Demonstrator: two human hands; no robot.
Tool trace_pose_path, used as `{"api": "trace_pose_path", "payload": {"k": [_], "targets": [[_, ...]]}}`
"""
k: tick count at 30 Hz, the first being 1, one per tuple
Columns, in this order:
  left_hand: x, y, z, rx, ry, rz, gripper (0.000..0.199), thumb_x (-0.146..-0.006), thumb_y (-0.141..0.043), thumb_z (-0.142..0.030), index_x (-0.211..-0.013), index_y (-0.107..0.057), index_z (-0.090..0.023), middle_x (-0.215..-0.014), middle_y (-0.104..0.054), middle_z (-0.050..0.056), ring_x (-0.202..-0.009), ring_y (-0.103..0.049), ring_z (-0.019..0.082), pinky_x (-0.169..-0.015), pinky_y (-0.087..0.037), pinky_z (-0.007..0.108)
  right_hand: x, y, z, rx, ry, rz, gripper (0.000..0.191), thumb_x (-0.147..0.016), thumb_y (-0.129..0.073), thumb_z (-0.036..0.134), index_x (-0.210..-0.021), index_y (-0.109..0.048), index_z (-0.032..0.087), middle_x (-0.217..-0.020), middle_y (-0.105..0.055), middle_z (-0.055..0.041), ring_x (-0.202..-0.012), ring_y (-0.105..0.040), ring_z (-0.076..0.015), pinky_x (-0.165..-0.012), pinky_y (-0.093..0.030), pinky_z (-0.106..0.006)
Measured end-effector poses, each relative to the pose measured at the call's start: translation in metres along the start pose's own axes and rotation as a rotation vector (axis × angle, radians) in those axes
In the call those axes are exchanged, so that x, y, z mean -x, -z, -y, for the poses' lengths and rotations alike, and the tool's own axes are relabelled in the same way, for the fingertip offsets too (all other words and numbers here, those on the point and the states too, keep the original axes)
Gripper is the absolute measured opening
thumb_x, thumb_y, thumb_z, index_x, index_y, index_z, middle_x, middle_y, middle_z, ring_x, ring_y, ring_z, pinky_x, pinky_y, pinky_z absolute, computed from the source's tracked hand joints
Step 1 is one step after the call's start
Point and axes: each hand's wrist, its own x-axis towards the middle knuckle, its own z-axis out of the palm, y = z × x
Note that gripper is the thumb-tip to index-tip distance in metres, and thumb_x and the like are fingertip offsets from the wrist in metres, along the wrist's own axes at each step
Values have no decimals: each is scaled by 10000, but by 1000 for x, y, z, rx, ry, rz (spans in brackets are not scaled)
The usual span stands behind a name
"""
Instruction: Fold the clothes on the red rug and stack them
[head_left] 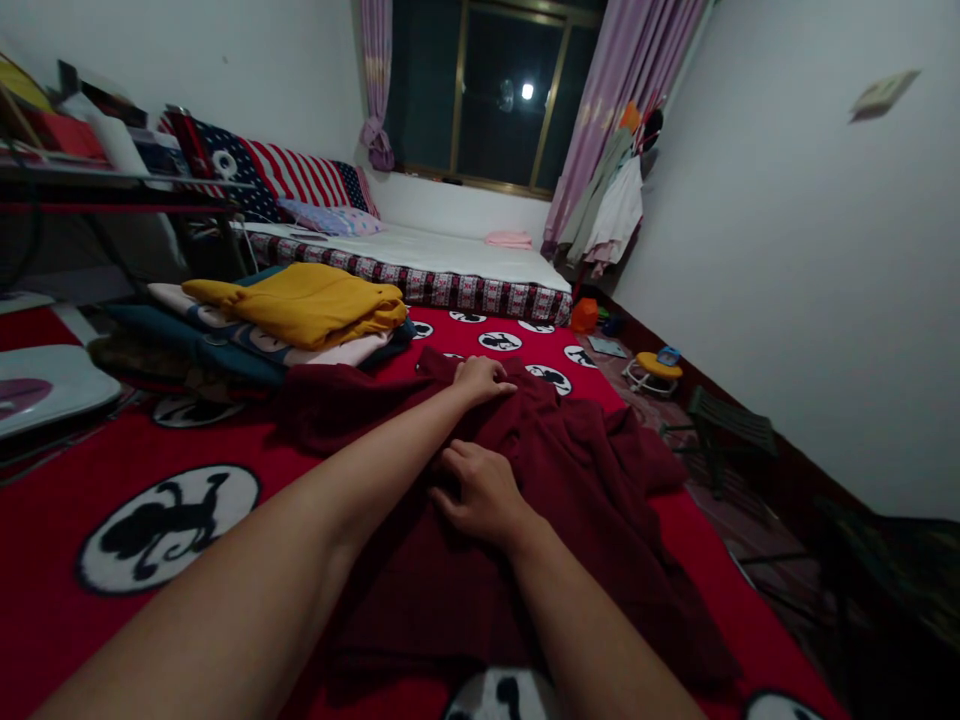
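Observation:
A maroon long-sleeved top [570, 500] lies spread and wrinkled on the red blanket [315, 500], its sleeves out to both sides. My left hand [484, 380] reaches across to the upper part near the neckline, fingers bent closed on the cloth. Nearer to me, my right hand [480, 490] rests at the middle of the top, its fingers curled into the fabric; the fingertips are partly hidden. Left of the top sits a stack of folded clothes, with a yellow garment [307, 300] uppermost.
A second bed [450, 250] stands beneath the window. At left are a cluttered desk [135, 190] and a white stool-like seat [52, 385]. Along the right wall are a small yellow stool [656, 367], a dark folding stool [727, 420] and hanging clothes [615, 210].

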Motion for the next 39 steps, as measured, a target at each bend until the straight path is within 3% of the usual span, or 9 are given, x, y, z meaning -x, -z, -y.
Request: {"api": "trace_pose_path", "payload": {"k": [5,13,17,21,25,28,32,35,39], "targets": [[-11,0,2,64,22,-95,206,-790,-668,-371,-908,-740,-219,-910,-730,35,-862,-650,184,-741,-473,260,-1,-1,0,-35,2,-9,194,-765,-656,299,-934,-604,219,-946,-638,-14,-867,-591,-170,-719,-404,-259],[4,-5,3,48,5,-308,183,-771,-706,-276,-943,-703,-213,-1062,-641,71,-1047,-575,236,-928,-444,358,1,-2,-4,-153,-7,-146,69,-811,-605,256,-836,-651,211,-843,-665,-5,-742,-615,-131,-652,-405,-222],[36,-1,13,104,-162,-401,177,-829,-597,-177,-995,-658,-170,-1052,-602,83,-1040,-571,203,-968,-446,335,3,2,-15,-182,-237,-466,236,-906,-488,311,-775,-650,199,-775,-685,-25,-709,-623,-131,-680,-408,-227],[84,17,51,35,-319,-155,310,-871,-508,-209,-1168,-598,-206,-1267,-543,77,-1153,-547,196,-1016,-435,332,5,4,-29,-24,-633,-434,244,-874,-533,391,-746,-672,237,-691,-681,-15,-640,-608,-160,-599,-365,-256],[130,52,98,-259,-123,55,454,-926,-407,-388,-1339,-504,-226,-1513,-325,85,-1299,-448,276,-1068,-386,410,4,3,-33,62,-704,-341,80,-799,-610,301,-827,-677,270,-811,-696,2,-704,-616,-168,-614,-371,-261],[162,85,116,-350,-60,65,417,-919,-385,-382,-1246,-597,-233,-1435,-454,73,-1201,-544,266,-979,-461,383,4,3,-30,62,-517,-409,115,-809,-580,246,-888,-663,255,-933,-673,-12,-826,-611,-172,-687,-411,-267],[202,122,123,-400,-71,-134,296,-906,-404,-336,-1002,-680,-292,-1143,-655,31,-1047,-607,222,-902,-477,338,0,1,-24,-9,-305,-371,118,-813,-569,216,-871,-671,226,-928,-656,-33,-888,-595,-188,-774,-438,-295],[217,136,132,-408,183,-366,301,-843,-514,-405,-1063,-630,-235,-1057,-674,74,-1014,-608,255,-878,-470,356,-3,-2,-21,-37,-264,-385,113,-815,-566,208,-842,-675,223,-918,-655,-40,-883,-594,-195,-787,-442,-314],[216,139,155,-193,491,-327,554,-714,-606,-597,-1058,-649,-165,-979,-714,102,-916,-654,272,-748,-487,312,-4,-5,-22,-80,-245,-473,122,-819,-551,195,-833,-669,222,-912,-652,-43,-878,-597,-198,-793,-449,-319]]}}
